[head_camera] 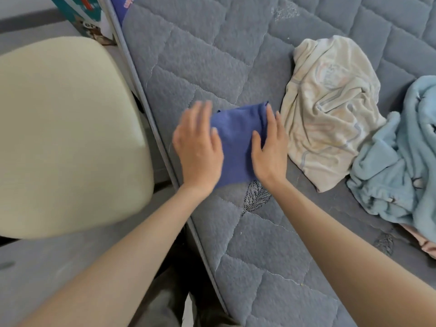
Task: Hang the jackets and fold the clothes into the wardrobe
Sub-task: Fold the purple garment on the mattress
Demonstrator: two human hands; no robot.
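Folding is the step in hand, as I judge it: the blue cloth (238, 142) lies as a small, neat rectangle on the grey quilted mattress (212, 55), close to the mattress's left edge, where I can reach it without leaning. My right hand (270, 152) rests flat along the cloth's right side, fingers straight and together and thumb laid on the fabric, probably to pin the fold so it does not spring open. My left hand (197, 149) is spread over the cloth's left side with its fingers straight too, but it is blurred, so I cannot tell whether it presses the fabric or only hovers above it. The two hands are apart, with the middle of the cloth bare between them, and neither grips anything. Just beside my right hand lies a crumpled cream garment (330, 109), and past that a heaped pale blue fleece (401, 161), both unfolded, so most of the work seems left to do. A cream chair seat (66, 133) stands to the left of the mattress. No wardrobe shows, so the cloth has yet to be carried there once its creases are flat.
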